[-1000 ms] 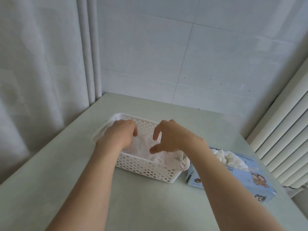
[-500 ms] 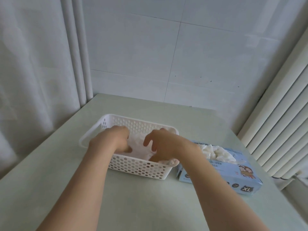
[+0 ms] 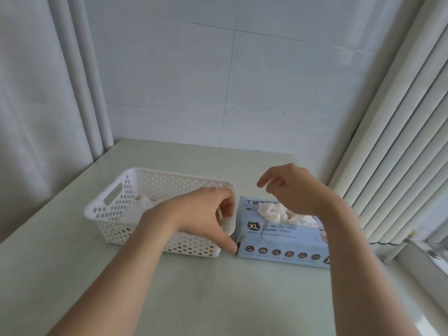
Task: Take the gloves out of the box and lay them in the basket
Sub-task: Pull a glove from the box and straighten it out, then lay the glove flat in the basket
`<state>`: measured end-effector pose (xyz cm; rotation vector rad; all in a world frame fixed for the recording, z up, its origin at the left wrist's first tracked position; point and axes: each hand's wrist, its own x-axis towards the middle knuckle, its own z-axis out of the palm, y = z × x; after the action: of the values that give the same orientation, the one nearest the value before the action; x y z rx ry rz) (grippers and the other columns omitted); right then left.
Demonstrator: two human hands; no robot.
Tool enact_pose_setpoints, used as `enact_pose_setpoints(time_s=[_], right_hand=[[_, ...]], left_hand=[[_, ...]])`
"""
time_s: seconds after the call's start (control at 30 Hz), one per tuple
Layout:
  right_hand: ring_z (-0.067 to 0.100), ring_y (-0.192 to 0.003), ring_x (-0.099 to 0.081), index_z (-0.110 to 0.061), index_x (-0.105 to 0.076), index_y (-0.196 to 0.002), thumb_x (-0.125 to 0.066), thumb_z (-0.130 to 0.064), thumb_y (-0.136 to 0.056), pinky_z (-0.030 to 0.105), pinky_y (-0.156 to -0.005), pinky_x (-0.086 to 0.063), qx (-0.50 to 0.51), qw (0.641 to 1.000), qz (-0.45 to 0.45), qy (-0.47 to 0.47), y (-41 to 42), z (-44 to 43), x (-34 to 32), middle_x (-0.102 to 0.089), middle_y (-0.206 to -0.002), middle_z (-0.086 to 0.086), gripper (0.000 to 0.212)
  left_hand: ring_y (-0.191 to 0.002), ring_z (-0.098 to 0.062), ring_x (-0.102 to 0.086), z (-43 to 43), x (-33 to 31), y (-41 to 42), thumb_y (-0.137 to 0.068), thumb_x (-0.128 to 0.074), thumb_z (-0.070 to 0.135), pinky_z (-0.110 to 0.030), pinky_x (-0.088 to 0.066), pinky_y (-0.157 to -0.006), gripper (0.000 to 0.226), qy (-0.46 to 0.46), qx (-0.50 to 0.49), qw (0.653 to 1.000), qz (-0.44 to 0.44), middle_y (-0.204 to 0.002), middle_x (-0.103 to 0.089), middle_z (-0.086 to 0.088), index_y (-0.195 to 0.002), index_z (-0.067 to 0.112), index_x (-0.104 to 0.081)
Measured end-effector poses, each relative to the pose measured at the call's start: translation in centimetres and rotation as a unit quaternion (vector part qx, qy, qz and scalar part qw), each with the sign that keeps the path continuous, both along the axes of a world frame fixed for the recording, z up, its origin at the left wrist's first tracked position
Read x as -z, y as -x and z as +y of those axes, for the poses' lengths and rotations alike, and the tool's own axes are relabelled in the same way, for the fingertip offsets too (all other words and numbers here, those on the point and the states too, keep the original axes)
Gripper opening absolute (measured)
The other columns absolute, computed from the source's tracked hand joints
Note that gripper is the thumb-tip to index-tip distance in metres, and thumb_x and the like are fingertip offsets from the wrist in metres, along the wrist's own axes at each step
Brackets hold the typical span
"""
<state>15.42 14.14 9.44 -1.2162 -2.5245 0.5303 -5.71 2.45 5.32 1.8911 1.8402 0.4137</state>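
Observation:
A white perforated basket [image 3: 169,177] stands on the table, with white gloves [image 3: 140,207] lying in its left half. Right beside it sits a light blue glove box [image 3: 286,241] marked XL, a crumpled white glove [image 3: 274,214] sticking out of its top opening. My left hand [image 3: 198,214] is over the basket's right end, fingers loosely curled at the rim, thumb pointing down to the gap between basket and box. My right hand [image 3: 295,187] hovers just above the box opening, fingers hanging loosely, holding nothing.
The pale green table [image 3: 218,299] runs into a corner. A white curtain [image 3: 36,117] hangs along its left side, a tiled wall [image 3: 218,81] stands behind it, and a ribbed white radiator [image 3: 400,141] is close on the right.
Both hands have come out of the basket and moved right. The right hand now hangs over the box, and the left has shifted to the basket's right end. The camera has turned right.

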Motion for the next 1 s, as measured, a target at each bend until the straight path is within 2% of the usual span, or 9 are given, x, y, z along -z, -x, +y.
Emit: enact_pose_setpoints(time_s=[0.07,0.1,0.23,0.33,0.43,0.53,0.7,0.87,1.0], right_hand=[[0.018,-0.064,-0.066,-0.027,-0.073,-0.111,-0.035,0.008,-0.096,0.025,-0.049,-0.052,0.013,1.000,-0.012,0.015,-1.1,0.5,-0.3,-0.071,-0.102,-0.003,0.054],[0.014,-0.067,-0.065,-0.028,-0.072,-0.111,-0.035,0.011,-0.094,0.023,-0.049,-0.048,0.021,0.999,-0.022,0.016,-1.6,0.8,-0.4,-0.069,-0.104,-0.004,0.056],[0.014,-0.098,-0.057,-0.033,-0.067,-0.121,-0.057,0.003,-0.091,0.028,-0.075,-0.047,0.040,0.994,-0.104,0.021,-3.0,1.7,0.2,-0.062,-0.106,-0.008,0.048],[0.013,-0.104,-0.056,-0.032,-0.069,-0.116,-0.069,-0.003,-0.088,0.039,-0.091,-0.053,0.067,0.990,-0.121,0.008,-3.2,2.3,1.1,-0.065,-0.106,-0.004,0.040],[0.014,-0.094,-0.065,-0.034,-0.072,-0.097,-0.068,-0.002,-0.084,0.035,-0.077,-0.057,0.094,0.991,-0.094,-0.017,-3.2,3.1,1.8,-0.067,-0.106,0.002,0.035],[0.014,-0.091,-0.066,-0.031,-0.076,-0.087,-0.072,-0.005,-0.081,0.033,-0.072,-0.058,0.102,0.990,-0.095,-0.029,-3.3,3.4,2.1,-0.071,-0.098,0.001,0.027],[0.019,-0.092,-0.070,-0.026,-0.079,-0.081,-0.064,-0.009,-0.084,0.043,-0.081,-0.064,0.098,0.990,-0.099,-0.026,-3.3,3.6,2.5,-0.075,-0.094,-0.003,0.022],[0.023,-0.096,-0.063,-0.025,-0.075,-0.091,-0.059,-0.015,-0.097,0.042,-0.082,-0.060,0.074,0.995,-0.033,-0.061,-2.5,3.1,2.3,-0.063,-0.079,-0.012,0.019],[0.012,-0.094,-0.070,-0.027,-0.079,-0.106,-0.060,-0.013,-0.097,0.034,-0.083,-0.060,0.023,0.996,-0.082,0.013,-2.7,2.7,1.9,-0.074,-0.094,-0.009,0.024]], left_hand=[[-0.096,0.001,-0.067,0.3,0.3,-0.3,-0.054,-0.095,0.060,-0.037,-0.062,-0.085,0.064,-0.016,-0.008,1.000,0.005,-0.107,-0.064,0.019,-0.101,0.042,-0.055],[-0.095,0.003,-0.067,0.5,0.4,-0.6,-0.056,-0.094,0.060,-0.036,-0.062,-0.085,0.061,-0.028,-0.010,1.000,0.005,-0.107,-0.064,0.019,-0.100,0.042,-0.055],[-0.092,0.001,-0.064,0.9,0.5,-1.7,-0.068,-0.089,0.060,-0.033,-0.059,-0.081,0.052,-0.070,-0.021,0.997,0.023,-0.106,-0.059,0.022,-0.099,0.040,-0.053],[-0.097,-0.003,-0.057,1.3,0.8,-2.7,-0.076,-0.075,0.074,-0.032,-0.056,-0.084,0.048,-0.115,-0.042,0.989,0.077,-0.110,-0.053,0.020,-0.098,0.038,-0.052],[-0.111,-0.010,-0.047,2.0,1.6,-4.4,-0.090,-0.059,0.072,-0.033,-0.045,-0.097,0.043,-0.214,-0.032,0.961,0.172,-0.117,-0.046,0.013,-0.105,0.031,-0.056],[-0.116,-0.015,-0.052,2.6,3.2,-6.3,-0.099,-0.056,0.055,-0.034,-0.040,-0.104,0.035,-0.286,0.009,0.942,0.175,-0.124,-0.053,0.008,-0.118,0.025,-0.060],[-0.115,-0.020,-0.061,2.9,5.1,-7.8,-0.103,-0.042,0.053,-0.037,-0.040,-0.108,0.045,-0.277,0.010,0.934,0.224,-0.128,-0.062,0.004,-0.135,0.023,-0.052],[-0.115,-0.017,-0.062,2.8,4.9,-7.8,-0.105,-0.038,0.062,-0.036,-0.032,-0.115,0.048,-0.239,0.001,0.941,0.239,-0.126,-0.068,0.006,-0.133,0.025,-0.052],[-0.120,-0.019,-0.060,2.7,4.7,-7.7,-0.103,-0.035,0.068,-0.040,-0.040,-0.104,0.058,-0.210,0.004,0.945,0.250,-0.131,-0.064,0.007,-0.141,0.026,-0.048]])
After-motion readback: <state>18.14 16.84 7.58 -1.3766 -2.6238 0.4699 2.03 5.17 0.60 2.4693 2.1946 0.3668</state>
